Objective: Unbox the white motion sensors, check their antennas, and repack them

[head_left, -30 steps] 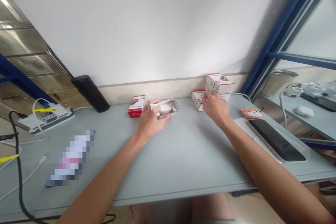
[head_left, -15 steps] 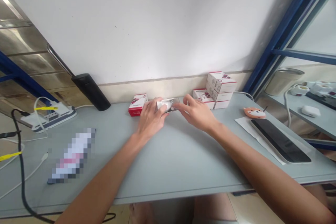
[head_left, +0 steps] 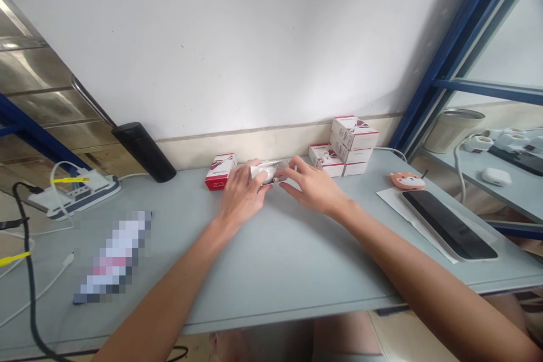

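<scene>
My left hand (head_left: 241, 195) is wrapped round the left side of a small open box (head_left: 285, 166), its thumb lying over the white contents, whose kind I cannot make out. At the box's right end is my right hand (head_left: 316, 188), with thumb and index finger bent against the end and edge. The fingers partly hide the box. Just left of my left hand sits a red-and-white carton (head_left: 220, 172). Behind my right hand stand several like cartons (head_left: 354, 141), some of them stacked.
A black cylinder (head_left: 144, 151) and a power strip (head_left: 85, 195) with cables are on the left, near a pixelated item (head_left: 113, 257). To the right lie an orange animal-faced object (head_left: 407, 181) and a phone-like dark slab (head_left: 449, 224) on paper. The grey table (head_left: 271, 271) meets a wall behind.
My right fingers have shifted slightly left and curled further over the box's right end. My left hand keeps its hold. The whole view has shifted a little.
</scene>
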Demonstrator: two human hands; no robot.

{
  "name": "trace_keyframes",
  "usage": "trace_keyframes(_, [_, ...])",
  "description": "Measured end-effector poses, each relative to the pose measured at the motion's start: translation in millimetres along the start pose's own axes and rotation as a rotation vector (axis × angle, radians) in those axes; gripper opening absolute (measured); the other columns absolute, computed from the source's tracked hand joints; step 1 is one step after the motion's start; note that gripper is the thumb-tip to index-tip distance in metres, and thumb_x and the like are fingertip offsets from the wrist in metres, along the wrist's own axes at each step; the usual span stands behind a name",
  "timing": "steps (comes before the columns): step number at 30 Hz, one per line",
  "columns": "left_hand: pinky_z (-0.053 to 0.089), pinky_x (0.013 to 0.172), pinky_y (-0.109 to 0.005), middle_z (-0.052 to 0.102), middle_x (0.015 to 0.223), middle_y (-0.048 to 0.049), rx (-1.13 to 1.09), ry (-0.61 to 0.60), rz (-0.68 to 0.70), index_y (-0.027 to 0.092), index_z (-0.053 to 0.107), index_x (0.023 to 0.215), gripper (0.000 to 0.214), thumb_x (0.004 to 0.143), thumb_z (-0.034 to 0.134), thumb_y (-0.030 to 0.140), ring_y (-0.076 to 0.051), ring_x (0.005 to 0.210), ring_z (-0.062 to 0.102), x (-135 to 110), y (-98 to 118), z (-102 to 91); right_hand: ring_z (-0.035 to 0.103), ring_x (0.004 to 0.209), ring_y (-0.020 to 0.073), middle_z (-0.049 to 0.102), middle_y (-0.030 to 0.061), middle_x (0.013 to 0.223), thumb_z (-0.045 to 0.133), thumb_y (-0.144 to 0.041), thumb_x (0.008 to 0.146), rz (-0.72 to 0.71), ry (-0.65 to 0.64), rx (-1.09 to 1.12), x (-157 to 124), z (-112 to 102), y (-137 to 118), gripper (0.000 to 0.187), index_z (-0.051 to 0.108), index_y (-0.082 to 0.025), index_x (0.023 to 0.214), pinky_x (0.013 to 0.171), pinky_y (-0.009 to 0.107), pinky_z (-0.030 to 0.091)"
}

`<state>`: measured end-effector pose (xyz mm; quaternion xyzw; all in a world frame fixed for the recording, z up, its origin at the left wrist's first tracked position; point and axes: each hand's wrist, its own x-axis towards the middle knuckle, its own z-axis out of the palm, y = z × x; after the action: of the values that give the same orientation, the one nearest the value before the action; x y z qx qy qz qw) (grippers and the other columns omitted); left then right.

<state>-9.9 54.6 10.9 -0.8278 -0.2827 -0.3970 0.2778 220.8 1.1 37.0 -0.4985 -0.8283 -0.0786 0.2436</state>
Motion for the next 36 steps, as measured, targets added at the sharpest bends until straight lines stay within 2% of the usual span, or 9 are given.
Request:
trace_keyframes(3, [0.054, 0.090, -0.043, 0.068, 0.129, -0.0116, 0.015, -0.012, 0.021, 0.030, 0.048, 0.119, 0.043, 0.090, 0.076, 0.016, -0.028, 0.104, 0.071, 1.1, 2.5, -1.4, 0.058, 0.071, 0.0138, 0.062, 0.0057, 0.119, 0.051, -0.045, 0.109, 0.017, -0.006, 0.056, 1.7, 2.0, 0.3, 0.027, 0.064, -0.027, 0.126, 0.062, 0.028, 0.038])
trace_keyframes(8, [0.054, 0.090, -0.043, 0.067, 0.131, -0.0118, 0.015, -0.036, -0.008, 0.030, 0.050, 0.117, 0.040, 0.090, 0.076, 0.016, -0.028, 0.106, 0.070, 0.6, 1.5, -0.8, 0.057, 0.067, 0.0129, 0.065, 0.0045, 0.118, 0.053, -0.041, 0.110, 0.061, -0.015, 0.052, 3.4, 1.3, -0.6, 0.022, 0.066, -0.025, 0.116, 0.060, 0.029, 0.035])
trace_keyframes(15, [0.053, 0.091, -0.044, 0.068, 0.131, -0.0112, 0.003, -0.049, -0.039, 0.030, 0.053, 0.117, 0.037, 0.090, 0.076, 0.017, -0.029, 0.106, 0.070, -0.7, 0.8, 0.7, 0.064, 0.075, 0.0166, 0.068, 0.0053, 0.120, 0.054, -0.039, 0.109, 0.067, -0.028, 0.024, 2.1, 1.1, -2.0, 0.031, 0.061, -0.028, 0.138, 0.062, 0.029, 0.037])
trace_keyframes(22, [0.053, 0.093, -0.044, 0.068, 0.135, -0.0108, 0.013, -0.038, -0.047, 0.031, 0.055, 0.119, 0.038, 0.090, 0.076, 0.018, -0.028, 0.107, 0.071, 0.2, 4.5, -0.3, 0.066, 0.079, 0.0181, 0.070, 0.0064, 0.110, 0.050, -0.041, 0.111, 0.070, -0.042, -0.046, 4.6, -3.1, -4.8, 0.028, 0.071, -0.027, 0.123, 0.062, 0.029, 0.035])
trace_keyframes(28, [0.053, 0.092, -0.044, 0.068, 0.133, -0.0113, 0.035, -0.054, -0.023, 0.031, 0.052, 0.121, 0.041, 0.090, 0.075, 0.016, -0.028, 0.103, 0.071, 1.4, 5.2, -1.4, 0.067, 0.079, 0.0160, 0.072, 0.0033, 0.115, 0.058, -0.039, 0.108, 0.077, -0.033, 0.130, 3.3, -3.1, -0.9, 0.019, 0.066, -0.027, 0.119, 0.066, 0.027, 0.039])
trace_keyframes(31, [0.054, 0.090, -0.044, 0.068, 0.131, -0.0133, 0.059, -0.030, -0.008, 0.029, 0.049, 0.122, 0.044, 0.090, 0.076, 0.017, -0.029, 0.103, 0.071, 2.4, 4.8, -1.8, 0.066, 0.076, 0.0143, 0.073, 0.0014, 0.111, 0.060, -0.043, 0.107, 0.068, 0.045, 0.233, 2.8, -2.0, 4.4, 0.019, 0.067, -0.027, 0.114, 0.066, 0.027, 0.041])
trace_keyframes(33, [0.054, 0.089, -0.044, 0.069, 0.130, -0.0145, 0.055, -0.011, -0.019, 0.029, 0.048, 0.123, 0.045, 0.091, 0.076, 0.017, -0.031, 0.105, 0.071, 2.4, 3.9, -1.6, 0.066, 0.077, 0.0141, 0.073, 0.0025, 0.111, 0.056, -0.045, 0.108, 0.109, 0.178, 0.246, 4.0, -4.2, 11.8, 0.024, 0.069, -0.026, 0.112, 0.067, 0.027, 0.042])
trace_keyframes(36, [0.054, 0.088, -0.044, 0.069, 0.131, -0.0131, 0.041, 0.006, -0.042, 0.030, 0.048, 0.122, 0.044, 0.090, 0.076, 0.018, -0.029, 0.101, 0.072, 0.7, 1.5, -0.1, 0.068, 0.081, 0.0164, 0.073, 0.0053, 0.117, 0.051, -0.046, 0.108, 0.340, 0.382, 0.130, 6.4, -12.2, 31.3, 0.028, 0.069, -0.026, 0.115, 0.067, 0.028, 0.042])
